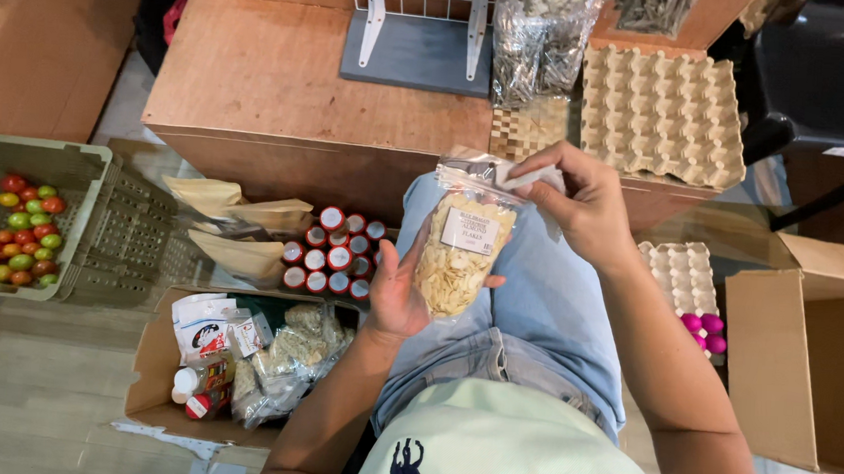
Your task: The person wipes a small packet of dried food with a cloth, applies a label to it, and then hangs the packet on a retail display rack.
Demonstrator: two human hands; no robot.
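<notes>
1. The left hand (397, 289) cups a clear pouch of pale flakes (458, 259) from below, fingers curled around its side, holding it upright above the person's lap.
2. The right hand (580, 203) pinches the pouch's top edge, thumb and fingertips pressed together on it.
3. Left of the pouch stand red-capped jars (335, 253); beyond it, on the wooden bench (286, 72), lies an egg tray (662, 115).
</notes>
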